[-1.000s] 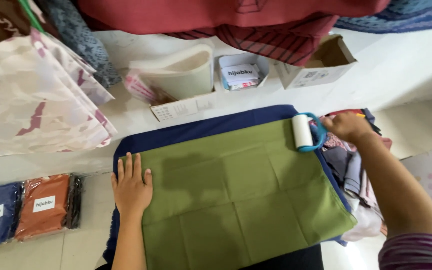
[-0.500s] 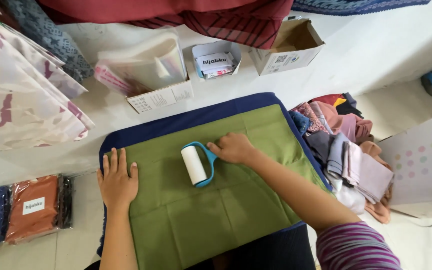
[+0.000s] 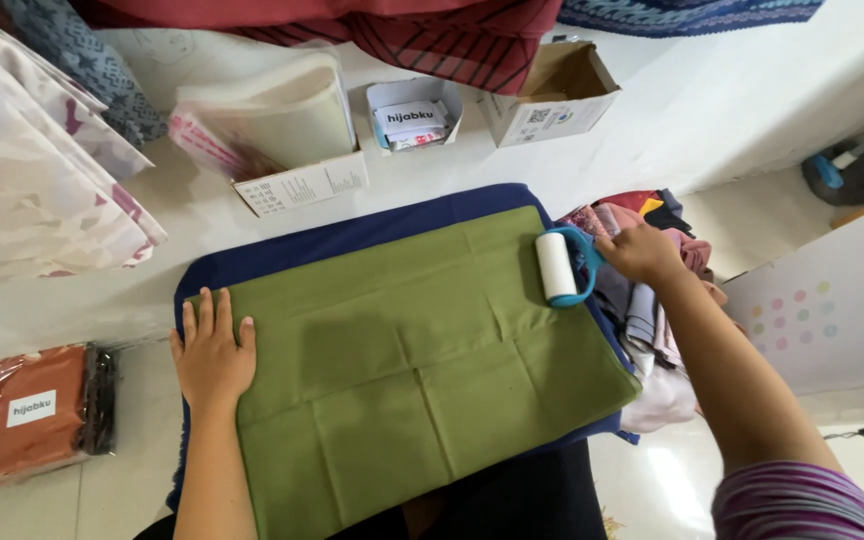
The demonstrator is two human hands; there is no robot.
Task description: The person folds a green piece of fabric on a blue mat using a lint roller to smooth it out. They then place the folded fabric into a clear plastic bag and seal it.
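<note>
A folded olive-green cloth (image 3: 412,370) lies flat on a dark blue cloth (image 3: 352,235) on the white floor. My left hand (image 3: 212,350) rests flat, fingers spread, on the green cloth's left edge. My right hand (image 3: 642,252) grips the blue handle of a lint roller (image 3: 557,266), whose white roll sits on the green cloth's upper right corner.
A pile of folded mixed-colour cloths (image 3: 652,300) lies right of the green cloth. Behind it stand an open cardboard box (image 3: 552,95), a small white box (image 3: 412,115) and a stack of bags (image 3: 272,130). A wrapped orange cloth (image 3: 32,410) lies at left, a white dotted box (image 3: 832,310) at right.
My right hand first drew the lint roller from the cloth's right edge to its middle, then pushed it back to the upper right corner. My left hand stayed pressed on the left edge.
</note>
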